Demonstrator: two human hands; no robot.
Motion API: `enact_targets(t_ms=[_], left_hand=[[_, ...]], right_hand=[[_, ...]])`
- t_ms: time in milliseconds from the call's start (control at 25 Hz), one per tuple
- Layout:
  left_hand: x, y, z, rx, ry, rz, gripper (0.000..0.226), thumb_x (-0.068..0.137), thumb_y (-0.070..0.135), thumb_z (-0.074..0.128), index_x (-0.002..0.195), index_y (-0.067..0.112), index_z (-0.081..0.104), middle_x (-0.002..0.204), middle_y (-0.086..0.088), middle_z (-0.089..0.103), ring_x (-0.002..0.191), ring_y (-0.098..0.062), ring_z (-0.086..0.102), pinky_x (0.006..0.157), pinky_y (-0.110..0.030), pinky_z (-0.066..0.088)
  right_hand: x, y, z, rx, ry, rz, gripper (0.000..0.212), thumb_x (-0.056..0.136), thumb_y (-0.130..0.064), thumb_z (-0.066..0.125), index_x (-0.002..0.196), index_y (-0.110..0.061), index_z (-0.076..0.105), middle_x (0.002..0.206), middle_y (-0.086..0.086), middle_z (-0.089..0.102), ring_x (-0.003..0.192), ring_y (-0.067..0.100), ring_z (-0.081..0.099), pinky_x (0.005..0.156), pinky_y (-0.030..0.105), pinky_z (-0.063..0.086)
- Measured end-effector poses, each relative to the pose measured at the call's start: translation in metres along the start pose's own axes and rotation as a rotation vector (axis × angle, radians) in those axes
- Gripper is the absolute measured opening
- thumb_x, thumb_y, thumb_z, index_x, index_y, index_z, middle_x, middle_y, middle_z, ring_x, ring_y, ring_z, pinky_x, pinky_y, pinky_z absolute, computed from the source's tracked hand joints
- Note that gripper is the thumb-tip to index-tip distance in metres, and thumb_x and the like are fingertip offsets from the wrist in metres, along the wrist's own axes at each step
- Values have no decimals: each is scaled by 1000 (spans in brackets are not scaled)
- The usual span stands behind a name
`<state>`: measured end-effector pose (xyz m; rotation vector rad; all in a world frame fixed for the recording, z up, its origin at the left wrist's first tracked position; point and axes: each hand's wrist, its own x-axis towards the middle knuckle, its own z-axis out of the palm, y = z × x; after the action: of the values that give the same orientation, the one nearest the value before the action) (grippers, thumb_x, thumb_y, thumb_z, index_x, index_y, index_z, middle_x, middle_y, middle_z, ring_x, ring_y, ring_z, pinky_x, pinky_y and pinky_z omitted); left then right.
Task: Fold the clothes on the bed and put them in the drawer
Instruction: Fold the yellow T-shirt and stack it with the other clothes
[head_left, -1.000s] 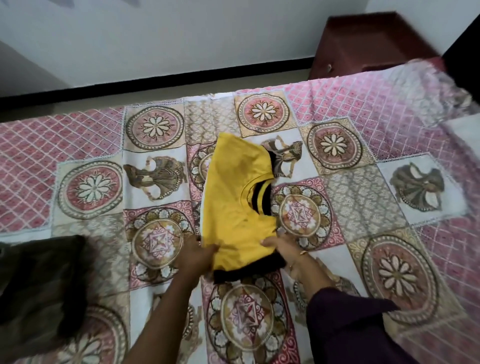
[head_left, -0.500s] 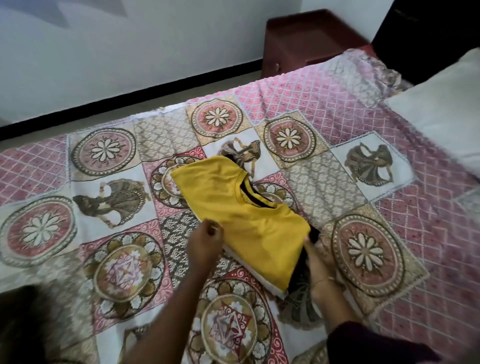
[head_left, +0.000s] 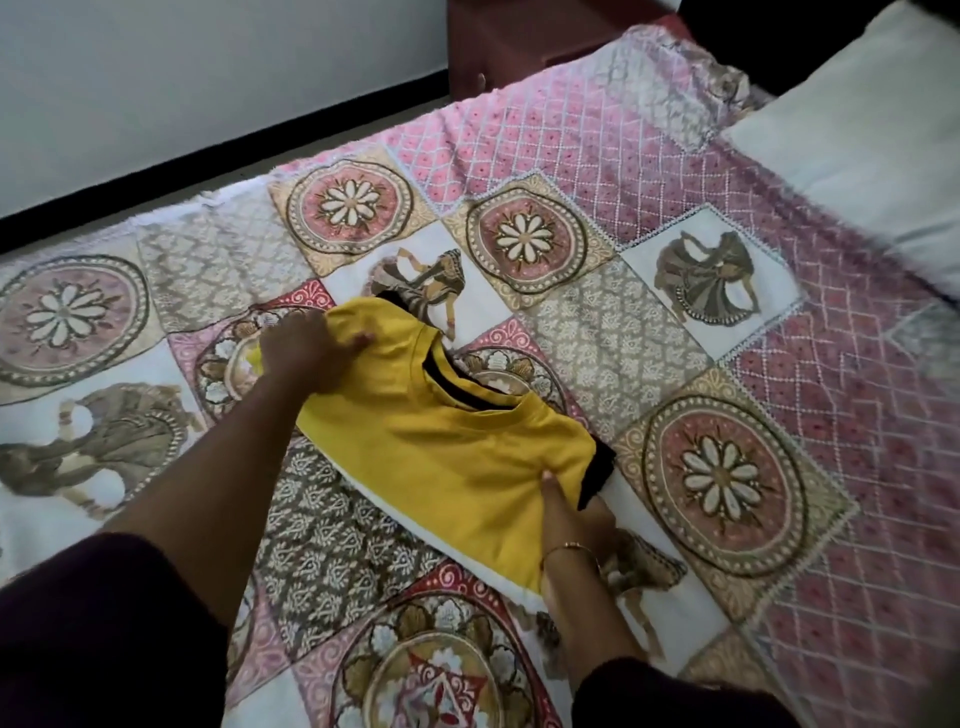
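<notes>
Yellow shirt (head_left: 447, 447) with black trim lies folded on the bed's patterned bedspread (head_left: 597, 332), roughly in the middle of the view, its long axis running diagonally from upper left to lower right. A black-edged neckline shows along its far side, and a strip of black fabric sticks out at the lower right corner. A white edge shows along the near side of the fold.

Left hand (head_left: 306, 353) rests on the upper left end of the shirt, fingers curled over the yellow cloth and gripping it. Right hand (head_left: 563, 506) is at the lower right end, thumb on top and the fingers tucked under the fabric, grasping that corner; a thin bangle (head_left: 571, 546) circles the wrist. Both forearms come out of dark sleeves (head_left: 104, 623) at the bottom of the view.

The bedspread carries round flower medallions, dancer figures and a pink lattice border. A white pillow (head_left: 872, 140) lies at the upper right. A dark red wooden cabinet (head_left: 498, 47) stands beyond the bed's far edge, beside a pale wall (head_left: 182, 78) with a black skirting strip.
</notes>
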<state>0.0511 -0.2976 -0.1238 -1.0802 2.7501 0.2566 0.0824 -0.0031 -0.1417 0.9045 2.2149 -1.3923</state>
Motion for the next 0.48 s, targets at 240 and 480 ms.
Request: enact_targets(t_ms=[240, 480], left_hand=[[-8, 0, -41, -143, -197, 19, 70, 81, 64, 54, 109, 1, 60, 119, -22, 57, 105, -35, 54, 81, -36, 43], [-67, -70, -89, -918, -477, -263, 56, 86, 43, 61, 127, 4, 52, 124, -14, 59, 105, -30, 59, 93, -39, 47]], right_hand=[[-4, -19, -7, -80, -18, -57, 45, 92, -32, 56, 124, -1, 56, 125, 20, 57, 113, 37, 52, 89, 38, 40], [-40, -68, -4, -67, -184, -428, 39, 95, -25, 51, 127, -2, 55, 127, 21, 56, 115, 38, 50, 93, 40, 40]])
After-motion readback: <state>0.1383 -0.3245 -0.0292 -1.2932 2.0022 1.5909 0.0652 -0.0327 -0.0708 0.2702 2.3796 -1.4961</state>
